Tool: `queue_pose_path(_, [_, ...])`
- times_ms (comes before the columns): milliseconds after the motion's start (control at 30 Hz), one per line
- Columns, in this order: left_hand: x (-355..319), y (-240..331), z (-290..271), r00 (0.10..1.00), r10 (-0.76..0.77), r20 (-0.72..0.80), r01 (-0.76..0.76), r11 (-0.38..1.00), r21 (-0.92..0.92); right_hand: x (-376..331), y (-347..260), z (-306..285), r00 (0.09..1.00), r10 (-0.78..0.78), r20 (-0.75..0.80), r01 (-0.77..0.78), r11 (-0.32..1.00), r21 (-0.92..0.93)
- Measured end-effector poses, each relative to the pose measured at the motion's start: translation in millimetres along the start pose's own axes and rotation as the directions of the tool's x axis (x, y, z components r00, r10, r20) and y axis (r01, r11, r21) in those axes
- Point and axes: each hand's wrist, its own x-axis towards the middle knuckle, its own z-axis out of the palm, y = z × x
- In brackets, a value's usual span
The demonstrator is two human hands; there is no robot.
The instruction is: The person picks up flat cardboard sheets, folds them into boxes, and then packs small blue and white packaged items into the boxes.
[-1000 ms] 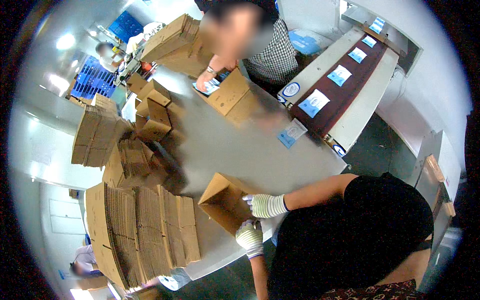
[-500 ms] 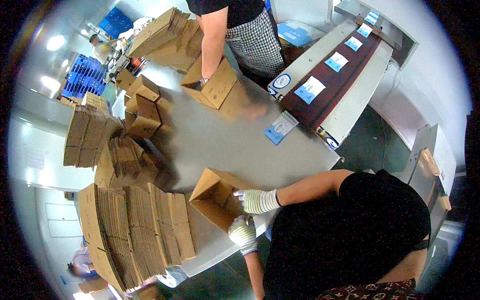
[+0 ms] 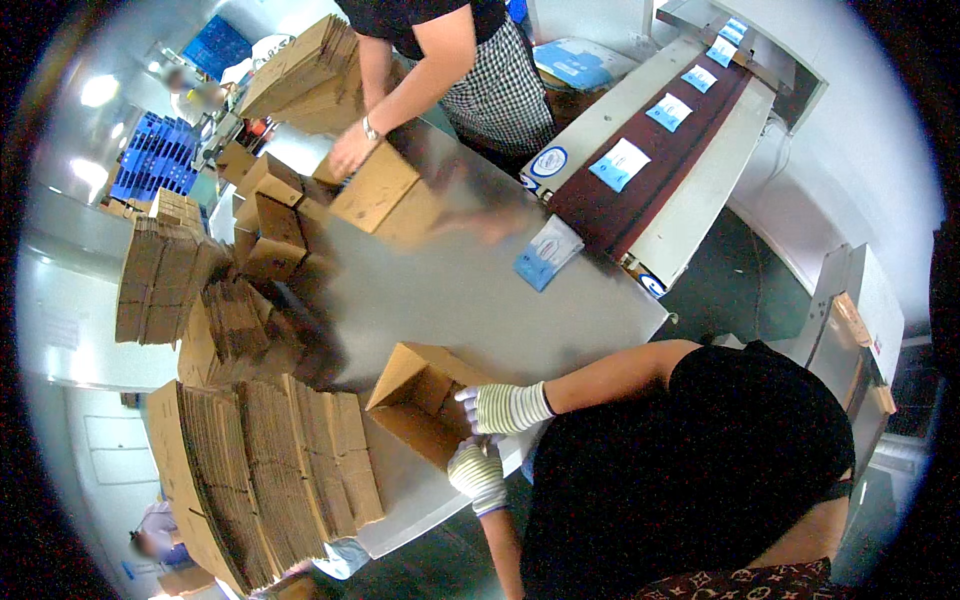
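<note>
Open cardboard box [image 3: 425, 400] sits at the near edge of the grey table [image 3: 470, 300], directly ahead of both gloved hands, its long axis slanting from upper left to lower right. Right hand [image 3: 500, 408] grips the box's near rim from the right side, fingers curled over it; left hand [image 3: 477, 470] is closed on the lower corner. Both touch it, neither nearer. Box interior is shadowed, its contents unreadable. Fingertips hidden behind the flap. Flat carton stacks [image 3: 270, 470] lie just to the left
</note>
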Motion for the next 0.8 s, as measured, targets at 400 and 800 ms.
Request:
queue_pose_path(400, [5.3,-8.6,4.6,1.0,0.026,-0.01,-0.027,0.999,-0.044,-67.4,97.6,-54.2,0.782,0.602,0.163,-0.618,0.711,0.336])
queue_pose_path(800, [31.1,-19.1,-14.2,0.907,-0.038,0.419,0.056,0.998,-0.03,-120.3,260.9,-87.4,0.486,0.772,0.41,-0.701,0.624,-0.345])
